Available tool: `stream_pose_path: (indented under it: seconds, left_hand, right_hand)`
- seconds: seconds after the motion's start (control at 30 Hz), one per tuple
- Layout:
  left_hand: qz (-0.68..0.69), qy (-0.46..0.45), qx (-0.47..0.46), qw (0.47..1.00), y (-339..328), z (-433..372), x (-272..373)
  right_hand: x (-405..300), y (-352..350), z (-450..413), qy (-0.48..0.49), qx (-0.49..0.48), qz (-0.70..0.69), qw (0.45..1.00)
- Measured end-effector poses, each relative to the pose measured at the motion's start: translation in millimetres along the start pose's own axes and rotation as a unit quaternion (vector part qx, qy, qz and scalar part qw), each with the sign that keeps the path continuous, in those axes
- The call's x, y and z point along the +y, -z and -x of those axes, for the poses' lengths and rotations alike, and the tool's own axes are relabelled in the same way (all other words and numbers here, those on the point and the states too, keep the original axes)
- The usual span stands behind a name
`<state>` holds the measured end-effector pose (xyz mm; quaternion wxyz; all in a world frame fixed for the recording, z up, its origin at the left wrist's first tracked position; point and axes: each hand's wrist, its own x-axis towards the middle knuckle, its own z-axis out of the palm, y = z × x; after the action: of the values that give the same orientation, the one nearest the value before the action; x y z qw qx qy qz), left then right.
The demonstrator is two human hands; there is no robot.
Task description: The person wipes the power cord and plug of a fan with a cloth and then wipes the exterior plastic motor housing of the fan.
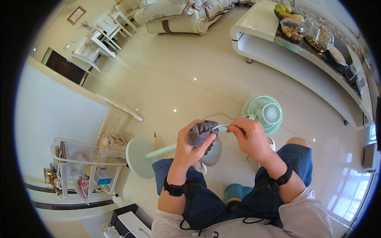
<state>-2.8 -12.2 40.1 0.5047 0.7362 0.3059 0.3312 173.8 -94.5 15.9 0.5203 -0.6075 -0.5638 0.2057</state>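
Observation:
A bunched grey cloth (200,134) is wrapped in my left hand (190,148), its thumb pressing on the cloth's near side. A pale curved rod or cable (219,126) runs from the cloth to my right hand (251,138), whose fingers pinch its far end. Below and to the right of the cloth is a round, scalloped greyish thing (215,153), partly hidden by my left hand. A pale green pedestal fan lies on its side behind my hands, its round base (141,157) at the left and its caged head (266,114) at the right.
At the left stands a white wire trolley (89,163) with bags and boxes. A long white cabinet (262,28) holding fruit and dishes runs along the right. A small pointed tool (154,136) is on the tiled floor near the fan base. A blue stool (233,193) shows between my legs.

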Motion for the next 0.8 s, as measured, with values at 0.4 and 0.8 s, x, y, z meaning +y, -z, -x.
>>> stream_pose_path:
  seconds: [0.4,0.8]
  left_hand:
    - [-0.192,-0.104,-0.014,0.976,-9.4,-2.8,-8.7]
    - [0.008,0.060,-0.093,0.994,4.7,6.6,-8.9]
  right_hand:
    - [-9.5,2.1,-1.7,-0.003,-0.030,0.035,0.999]
    - [-11.7,9.6,0.9,0.045,-0.039,0.034,0.998]
